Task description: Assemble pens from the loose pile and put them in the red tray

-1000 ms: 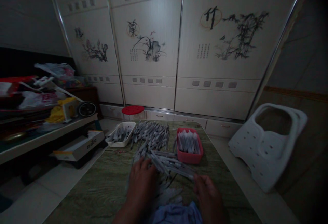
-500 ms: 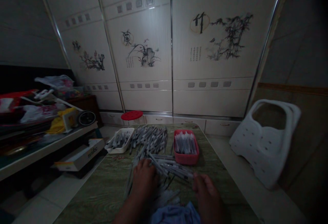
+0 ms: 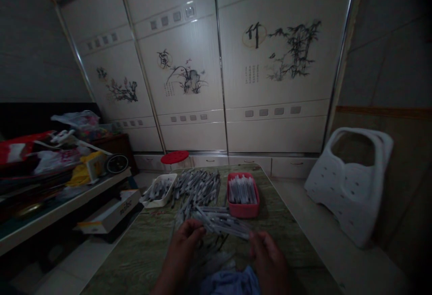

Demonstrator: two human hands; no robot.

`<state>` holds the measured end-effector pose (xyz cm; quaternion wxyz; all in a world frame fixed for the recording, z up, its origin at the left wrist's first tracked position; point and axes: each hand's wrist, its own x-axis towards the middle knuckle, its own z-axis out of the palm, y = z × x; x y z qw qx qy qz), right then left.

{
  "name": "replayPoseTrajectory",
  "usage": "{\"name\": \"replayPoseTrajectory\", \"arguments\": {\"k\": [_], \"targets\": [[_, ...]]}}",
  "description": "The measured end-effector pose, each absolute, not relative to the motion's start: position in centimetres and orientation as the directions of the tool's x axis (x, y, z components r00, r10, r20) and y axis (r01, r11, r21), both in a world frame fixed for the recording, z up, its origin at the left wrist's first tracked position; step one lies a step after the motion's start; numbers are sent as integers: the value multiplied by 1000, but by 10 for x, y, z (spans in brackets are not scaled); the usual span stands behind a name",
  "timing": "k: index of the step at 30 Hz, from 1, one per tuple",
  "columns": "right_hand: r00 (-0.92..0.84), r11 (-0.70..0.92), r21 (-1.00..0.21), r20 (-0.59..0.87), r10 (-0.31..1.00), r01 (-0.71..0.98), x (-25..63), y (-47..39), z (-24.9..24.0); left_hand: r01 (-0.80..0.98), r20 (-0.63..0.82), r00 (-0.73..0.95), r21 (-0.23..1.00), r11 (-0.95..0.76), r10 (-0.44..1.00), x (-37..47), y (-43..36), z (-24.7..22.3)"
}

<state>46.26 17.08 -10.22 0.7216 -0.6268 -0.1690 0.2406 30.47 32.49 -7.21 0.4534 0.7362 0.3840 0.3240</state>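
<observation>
Low over the near half of the table, my left hand is closed, thumb and fingers pinched together; what lies between them is too dark to make out. My right hand pinches the right end of a pale, see-through pen at the edge of a loose row of pens. This row stretches between both hands. Beyond it spreads a heap of grey and clear pens. A red basket holds upright pens at the right, and a white tray holds more at the left.
A blue cloth and clear plastic lie at the table's near edge. Past the table stand a red stool and cabinet doors. A white plastic chair-like piece leans at right; a cluttered bench is at left.
My left hand has come off the pen pile, turned, and drawn its fingertips into a pinch. My right hand has shifted slightly left, still pinching. The camera view has tilted a little.
</observation>
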Motion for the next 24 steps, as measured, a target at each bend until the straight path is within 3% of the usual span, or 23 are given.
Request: {"name": "replayPoseTrajectory", "arguments": {"k": [3, 5, 7, 15, 24], "targets": [[793, 119, -979, -62, 606, -167, 456, 168, -105, 41, -30, 429, 999, 14, 903, 299, 312, -72], [784, 118, -978, -62, 618, -171, 452, 165, -106, -168, -172, 419, 950, 262, 892, 297, 303, -71], [785, 104, -982, -60, 617, -157, 449, 161, -106, -278, -261, 417, 876, 395, 871, 295, 295, -70], [765, 76, -995, -6, 644, -72, 446, 152, -100, -383, -261, 402, 822, 420, 878, 287, 279, -70], [798, 116, -993, 59, 600, -13, 434, 158, -101, -274, -218, 417, 895, 351, 883, 284, 278, -74]]}}
